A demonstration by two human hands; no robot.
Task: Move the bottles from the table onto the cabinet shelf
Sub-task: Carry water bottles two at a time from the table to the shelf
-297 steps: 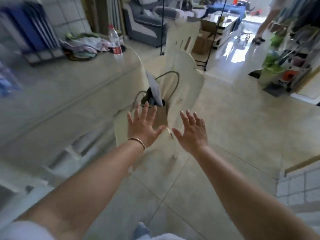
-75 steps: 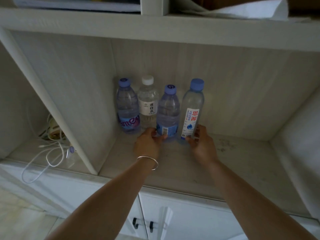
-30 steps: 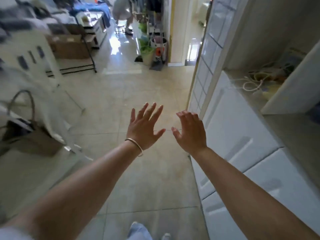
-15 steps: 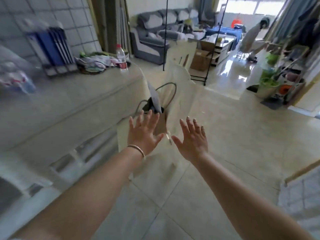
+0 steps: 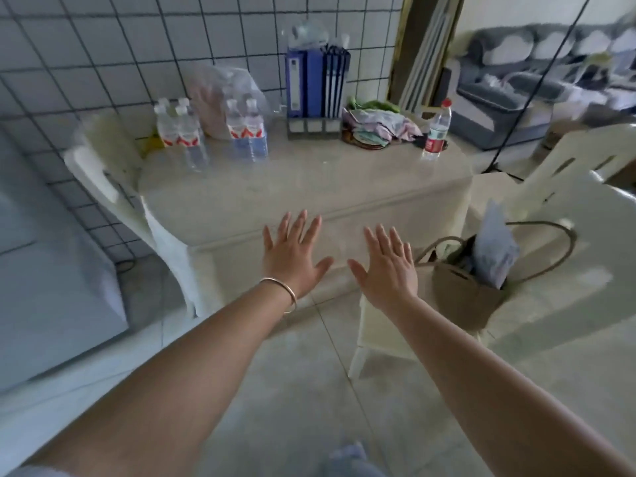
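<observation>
Several clear water bottles stand on the pale table (image 5: 303,187). One group with red-and-white labels (image 5: 179,132) is at the far left, a pair (image 5: 247,130) stands just right of it, and a single red-capped bottle (image 5: 436,130) is at the far right edge. My left hand (image 5: 292,256), with a bracelet on the wrist, and my right hand (image 5: 387,266) are held out side by side, fingers spread, empty, over the table's near edge. The cabinet shelf is out of view.
Blue binders (image 5: 316,84), a plastic bag (image 5: 223,94) and a heap of cloth (image 5: 378,127) sit at the table's back by the tiled wall. A white chair (image 5: 113,173) stands left; another chair (image 5: 564,242) on the right holds a tan bag (image 5: 464,294).
The view has swung left, from the living room to face the table square on. The bottles at the back left now show clearly. Both hands stay spread and empty.
</observation>
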